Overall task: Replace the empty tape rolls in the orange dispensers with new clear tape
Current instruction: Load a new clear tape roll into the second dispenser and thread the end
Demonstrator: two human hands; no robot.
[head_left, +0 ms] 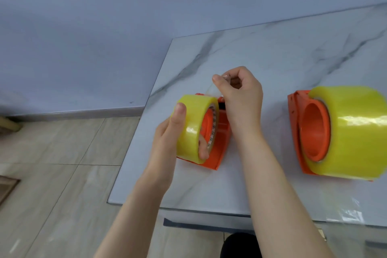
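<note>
Floor tiles (52,174) fill the left side, w/ a pale blue wall (83,27) above; marble-look table (272,58) takes up the centre and right; left hand (167,138) wraps round a yellowish clear tape roll (192,125), thumb on top, fingertips curled under its lower edge; roll sits on the hub of an orange dispenser (219,144) resting on the table nr its left edge; right hand (240,98) is just above and behind the dispenser, thumb and forefinger pinched shut on the loose tape end (212,90), which runs up from the roll's top; further right, well apart, a 2nd orange dispenser (310,130) stands on the table, already loaded w/ a bigger clear tape roll (356,132); crinkled clear film (351,213) lies at the table's near right corner.
</note>
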